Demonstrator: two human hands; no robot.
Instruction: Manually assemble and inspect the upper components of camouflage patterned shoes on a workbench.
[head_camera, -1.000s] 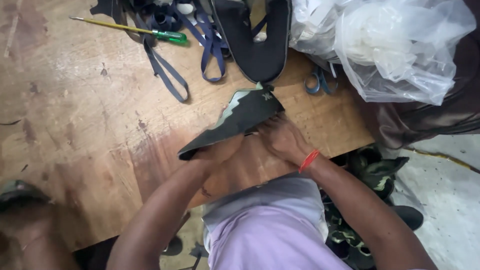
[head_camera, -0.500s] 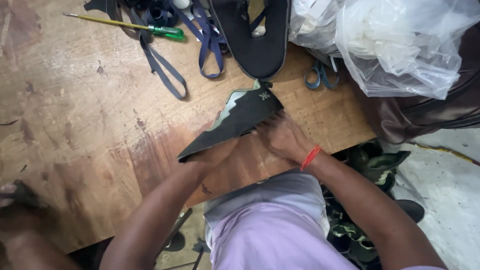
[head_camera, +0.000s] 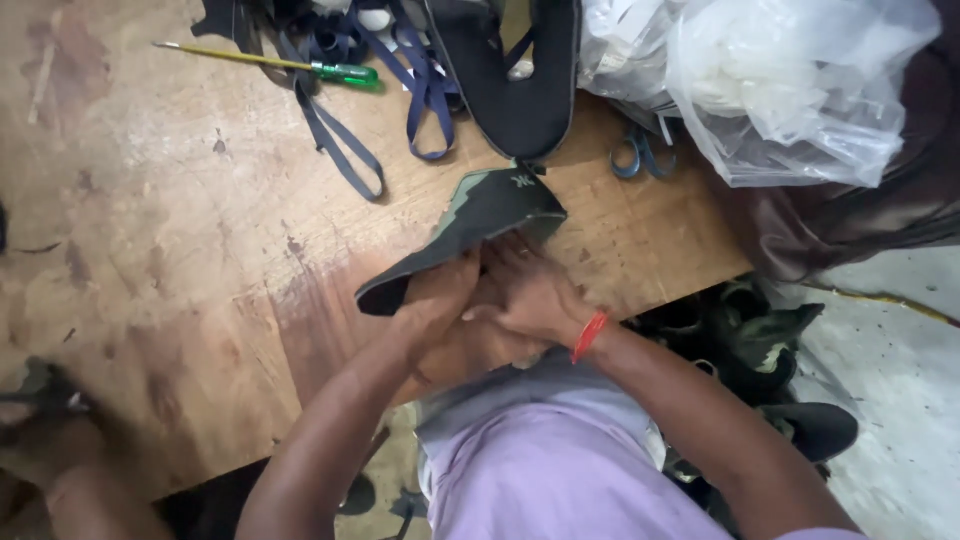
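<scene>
Hands (head_camera: 500, 295) grip camouflage shoe upper (head_camera: 470, 225); plastic bag (head_camera: 800, 90) bulges.

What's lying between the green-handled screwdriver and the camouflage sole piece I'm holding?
In the head view, dark blue straps lie on the wooden table between the screwdriver and the camouflage sole piece.
</scene>
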